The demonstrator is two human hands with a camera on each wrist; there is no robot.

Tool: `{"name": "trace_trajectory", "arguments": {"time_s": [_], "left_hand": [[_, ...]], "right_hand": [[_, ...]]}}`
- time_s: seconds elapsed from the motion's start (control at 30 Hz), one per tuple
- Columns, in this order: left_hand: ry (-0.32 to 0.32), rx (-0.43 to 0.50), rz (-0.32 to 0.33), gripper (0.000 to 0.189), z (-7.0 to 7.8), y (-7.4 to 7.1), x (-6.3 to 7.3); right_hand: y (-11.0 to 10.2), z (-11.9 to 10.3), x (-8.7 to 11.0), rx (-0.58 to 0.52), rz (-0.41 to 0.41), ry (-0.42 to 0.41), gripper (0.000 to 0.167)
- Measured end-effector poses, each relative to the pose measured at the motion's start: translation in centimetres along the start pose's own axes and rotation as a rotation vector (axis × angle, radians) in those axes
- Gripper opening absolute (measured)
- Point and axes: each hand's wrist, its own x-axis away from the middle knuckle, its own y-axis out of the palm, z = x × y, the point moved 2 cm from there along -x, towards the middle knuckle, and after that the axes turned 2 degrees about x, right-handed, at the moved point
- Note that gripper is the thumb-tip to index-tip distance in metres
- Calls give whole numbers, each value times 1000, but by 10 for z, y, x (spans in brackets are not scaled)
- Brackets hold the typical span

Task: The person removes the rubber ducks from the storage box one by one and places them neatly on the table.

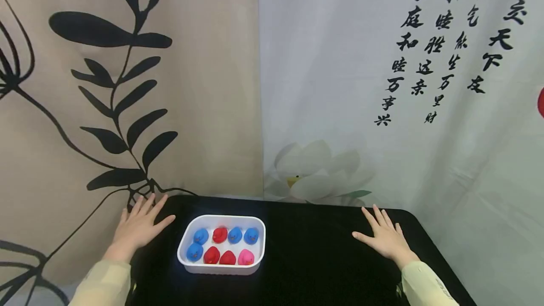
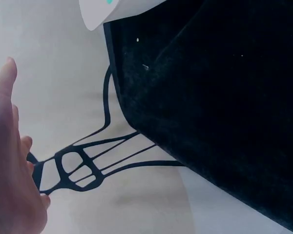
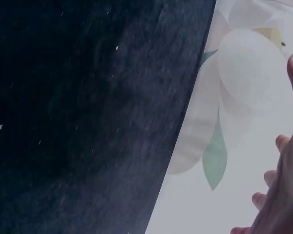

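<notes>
At the left edge of the black tabletop (image 1: 318, 259), near its far left corner, the left hand (image 1: 137, 230) is held with fingers spread. To its right, on the tabletop's left half near the far edge, a white tray (image 1: 221, 269) is placed, in which four blue figures (image 1: 235, 235), three red figures (image 1: 211, 255) and one pink figure (image 1: 246, 257) are arranged in two rows. Near the far right corner, the right hand (image 1: 386, 240) is likewise held with fingers spread, its thumb pointed toward the tray.

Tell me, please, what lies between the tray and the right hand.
In the head view, only the black table shows between the tray and the right hand.
</notes>
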Motion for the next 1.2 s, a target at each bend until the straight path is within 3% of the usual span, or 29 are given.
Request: {"name": "trace_trajectory", "arguments": {"time_s": [0.43, 0.7, 0.9, 1.2], "left_hand": [[-33, 139, -60, 80, 10, -2, -2], [-94, 327, -202, 83, 21, 2, -1], [-130, 407, -228, 82, 21, 9, 3], [-218, 674, -300, 72, 19, 27, 14]], "right_hand": [[-3, -40, -11, -45, -18, -136, 91], [-8, -68, -15, -80, -46, -233, 85], [-5, -93, -21, -115, -110, -283, 80], [17, -123, -15, -155, -264, -374, 80]]}}
